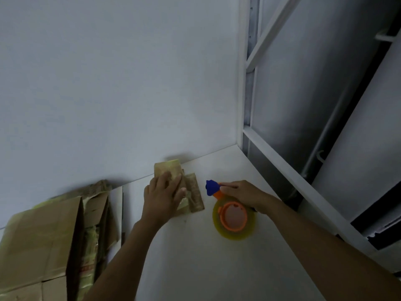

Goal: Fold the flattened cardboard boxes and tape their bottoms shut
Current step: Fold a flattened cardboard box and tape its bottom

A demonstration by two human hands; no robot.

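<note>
While the left hand is being laid palm-down with its fingers nearly straight, a small flattened cardboard box is being pressed under it against the white table. Nothing is being gripped by that hand; the cardboard is only being covered and held down. The box is lying near the far edge of the table, close to the wall, with one narrow brown flap being left uncovered just right of the thumb.

Just beside it, the right hand is being curled round the orange handle of a tape dispenser, with one finger being stretched along the top toward the blue cutter head. The yellowish roll of tape is being held low at the table; whether it is touching the surface cannot be told. The two hands are near each other but apart.

Further out to the left, a stack of larger cardboard boxes is being propped on the table against the wall, some opened into shape, others flat between them. On the right, the table's edge is being bordered by a white metal frame.
</note>
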